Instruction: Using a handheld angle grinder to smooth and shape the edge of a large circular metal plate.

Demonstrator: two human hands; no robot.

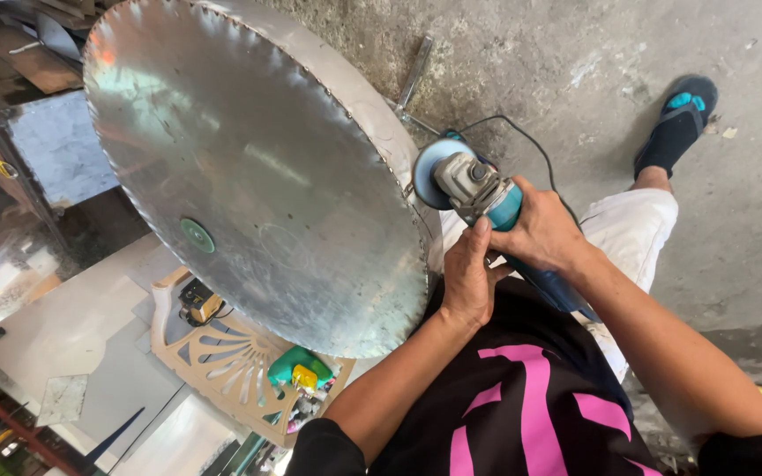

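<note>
Far left sits a steel box, with a carved panel lower down on the floor. The big metal drum lies tilted, its flat disc face up. At its right rim the grinder touches the edge, its long axis running back toward the body. The left hand wraps the grinder from below; the right hand, nearer the head, clamps its body. The cord trails right toward a sandalled foot

grinder rear: hidden by hands | drum top: cropped, apparently
</note>
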